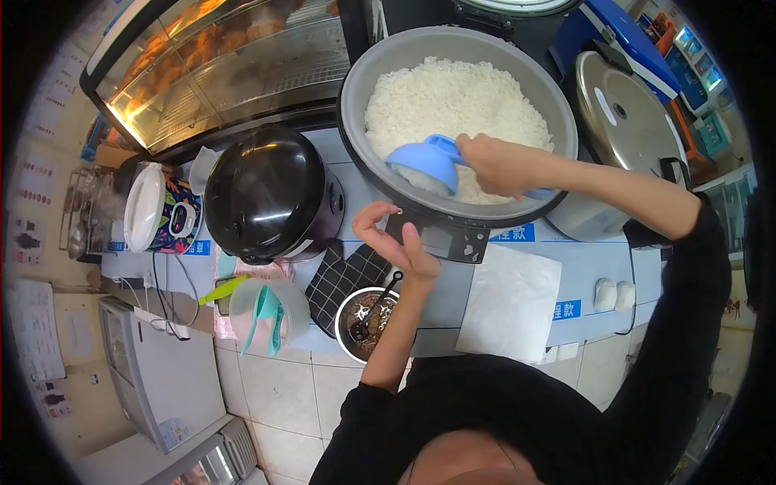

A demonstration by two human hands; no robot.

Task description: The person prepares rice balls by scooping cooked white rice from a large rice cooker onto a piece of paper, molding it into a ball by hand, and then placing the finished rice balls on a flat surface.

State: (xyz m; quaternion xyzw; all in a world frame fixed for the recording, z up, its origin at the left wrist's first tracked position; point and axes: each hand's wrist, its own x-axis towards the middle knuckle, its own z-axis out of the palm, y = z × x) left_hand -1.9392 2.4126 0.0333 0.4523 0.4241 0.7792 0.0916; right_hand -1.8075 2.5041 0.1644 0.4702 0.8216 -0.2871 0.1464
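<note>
My right hand [498,163] grips the handle of a blue plastic rice scoop [424,160]. White rice shows at the mouth of the scoop, which is tilted over the near-left rim of a large grey pot [357,121]. Cooked white rice [448,100] fills much of that pot. My left hand [400,245] is empty, its fingers apart and half curled, just in front of the black control panel [436,236] of the rice cooker. A few rice grains stick to the panel and a fingertip. White sheets [512,303] lie flat on the counter right of the panel.
Left of the pot stands a black lidded cooker [267,194], with a heated glass display case [224,66] behind. A steel bowl of sauce with a black ladle [370,315] sits by my left forearm. A lidded steel pot [630,115] stands right. A translucent tub [297,309] holds teal tongs.
</note>
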